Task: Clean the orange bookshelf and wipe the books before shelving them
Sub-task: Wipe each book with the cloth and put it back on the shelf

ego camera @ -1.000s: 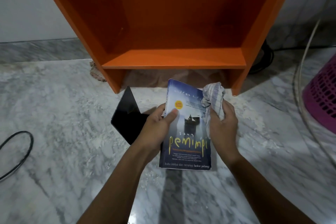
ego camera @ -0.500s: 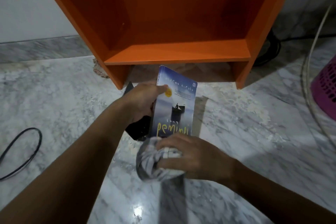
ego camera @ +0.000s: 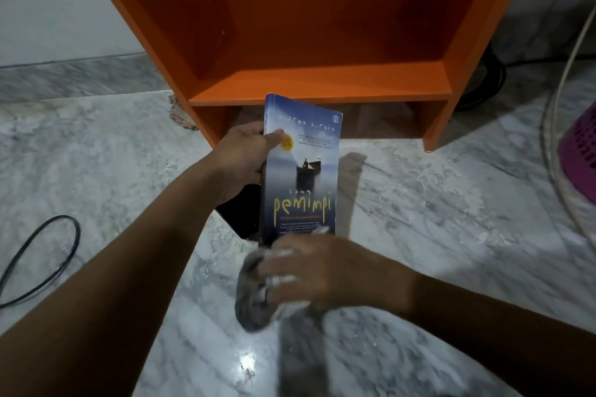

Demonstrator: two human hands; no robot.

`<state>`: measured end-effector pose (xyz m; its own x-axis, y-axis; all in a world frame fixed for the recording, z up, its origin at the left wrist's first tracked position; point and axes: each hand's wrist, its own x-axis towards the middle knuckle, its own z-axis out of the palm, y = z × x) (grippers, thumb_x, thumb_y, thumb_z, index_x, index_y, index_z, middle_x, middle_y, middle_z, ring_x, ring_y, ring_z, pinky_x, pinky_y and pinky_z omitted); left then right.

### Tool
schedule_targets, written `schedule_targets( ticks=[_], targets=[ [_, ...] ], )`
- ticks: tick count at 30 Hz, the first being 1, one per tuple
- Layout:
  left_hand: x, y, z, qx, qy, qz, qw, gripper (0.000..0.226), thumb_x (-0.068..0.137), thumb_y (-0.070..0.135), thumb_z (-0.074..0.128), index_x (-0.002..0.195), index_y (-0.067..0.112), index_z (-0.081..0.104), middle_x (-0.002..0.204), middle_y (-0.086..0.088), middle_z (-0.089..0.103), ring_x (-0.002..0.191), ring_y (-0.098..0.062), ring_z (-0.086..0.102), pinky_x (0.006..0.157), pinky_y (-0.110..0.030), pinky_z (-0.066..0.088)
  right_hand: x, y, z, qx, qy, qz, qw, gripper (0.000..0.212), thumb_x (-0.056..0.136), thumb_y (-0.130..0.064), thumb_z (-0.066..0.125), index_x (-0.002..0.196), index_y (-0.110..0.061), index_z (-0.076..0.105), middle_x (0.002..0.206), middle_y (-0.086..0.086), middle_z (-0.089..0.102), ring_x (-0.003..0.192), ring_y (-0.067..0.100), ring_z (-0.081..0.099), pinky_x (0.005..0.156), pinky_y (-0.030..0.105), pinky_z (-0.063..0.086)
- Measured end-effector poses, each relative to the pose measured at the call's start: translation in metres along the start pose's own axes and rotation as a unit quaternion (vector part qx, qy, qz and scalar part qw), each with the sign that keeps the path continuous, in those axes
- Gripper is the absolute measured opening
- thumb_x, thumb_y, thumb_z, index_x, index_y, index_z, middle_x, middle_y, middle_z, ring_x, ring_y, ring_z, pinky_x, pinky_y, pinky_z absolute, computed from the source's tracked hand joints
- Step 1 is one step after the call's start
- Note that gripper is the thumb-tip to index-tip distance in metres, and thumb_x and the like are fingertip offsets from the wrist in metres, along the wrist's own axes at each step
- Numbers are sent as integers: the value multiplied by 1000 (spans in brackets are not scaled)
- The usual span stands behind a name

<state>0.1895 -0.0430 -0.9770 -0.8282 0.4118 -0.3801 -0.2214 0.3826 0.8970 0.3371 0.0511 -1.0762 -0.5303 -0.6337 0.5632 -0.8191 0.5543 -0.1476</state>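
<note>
1. Now the left hand [ego camera: 245, 158] pinches the book [ego camera: 303, 171] near its top left corner, with the thumb on the front cover and the other fingers behind the spine. The book is held tilted above the marble floor [ego camera: 419, 219], its top edge just in front of the orange bookshelf [ego camera: 322, 84] at twelve o'clock.
2. At six o'clock from the book, the right hand [ego camera: 325, 271] has its fingers curled round a bunched cloth [ego camera: 254, 296] by the book's lower edge. It is blurred, so I cannot tell whether the cloth touches the cover.
3. The step in hand looks like wiping the front cover. Long strokes from twelve to six o'clock would carry dust off the bottom edge, away from the shelf.
4. The thumb hides a patch beside the gold sticker. Shifting the grip would let that patch be wiped, then the spine and back.
5. A paperback likely bends, so light pressure suits it, with the left fingers backing the cover.
6. A dark flat object [ego camera: 240, 219] lies on the floor at seven o'clock from the book. A black cable [ego camera: 48, 255] at nine o'clock and a purple basket [ego camera: 580, 151] at three o'clock sit well apart.
</note>
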Motion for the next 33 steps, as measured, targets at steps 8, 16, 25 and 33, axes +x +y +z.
schedule_targets(
  ticks=[8,16,25,33],
  targets=[
    [-5,-19,1,-95,66,32,993,10,97,25,58,92,17,62,83,1,72,80,-20,71,74,-40,58,5,-24,33,165,332,410,833,40,82,-1,48,115,-14,65,126,-7,47,119,4,48,100,21,39],
    [-24,-21,-3,-64,95,78,990,7,97,20,57,98,19,64,103,-9,72,93,-29,71,84,-50,57,-21,30,10,262,472,728,423,30,95,-5,54,113,-28,59,104,4,67,88,19,65,81,36,56],
    [-28,-28,9,-40,102,98,989,15,96,26,60,81,23,61,58,9,61,63,-20,58,66,-36,47,34,-17,16,142,403,528,734,54,76,8,49,124,-12,63,124,-12,48,117,-3,46,96,4,34],
    [-34,-12,2,-9,143,137,980,16,95,26,60,80,24,62,87,-7,71,89,-34,68,82,-52,53,-9,31,-6,279,414,725,475,25,95,-4,51,113,-20,59,102,6,68,78,17,61,58,19,48]
  ],
)
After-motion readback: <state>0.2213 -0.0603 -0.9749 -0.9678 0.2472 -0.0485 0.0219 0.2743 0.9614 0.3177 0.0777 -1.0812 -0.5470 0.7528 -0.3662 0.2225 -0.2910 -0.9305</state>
